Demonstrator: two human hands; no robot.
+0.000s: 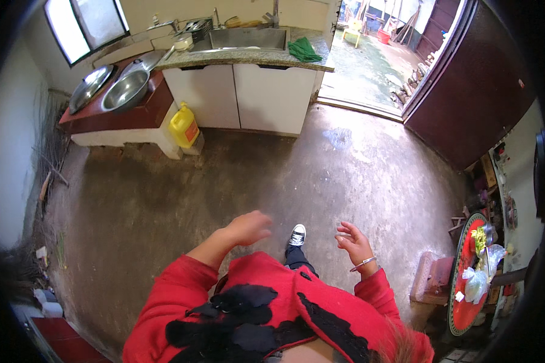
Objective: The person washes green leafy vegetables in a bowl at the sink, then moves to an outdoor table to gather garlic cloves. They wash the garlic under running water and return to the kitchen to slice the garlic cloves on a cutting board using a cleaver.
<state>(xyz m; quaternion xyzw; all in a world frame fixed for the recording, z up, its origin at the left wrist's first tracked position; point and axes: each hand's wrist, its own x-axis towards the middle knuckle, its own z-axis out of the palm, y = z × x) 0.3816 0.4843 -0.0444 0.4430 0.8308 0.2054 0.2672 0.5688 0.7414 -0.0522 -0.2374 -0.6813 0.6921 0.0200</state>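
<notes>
My left hand is held out over the concrete floor, somewhat blurred, with no object visible in it. To the right of it, my right hand hangs with its fingers apart and holds nothing; a metal bangle circles that wrist. Both arms wear red sleeves. Between the hands, one sneaker of mine is on the floor. Ahead stands a white sink cabinet with a steel sink in its stone counter. A green cloth lies at the counter's right end.
A steel basin and a lid rest on the brick-red stove top. Beside it stands a yellow jug. The dark door opens onto a yard. At right is a round red table with plastic bags.
</notes>
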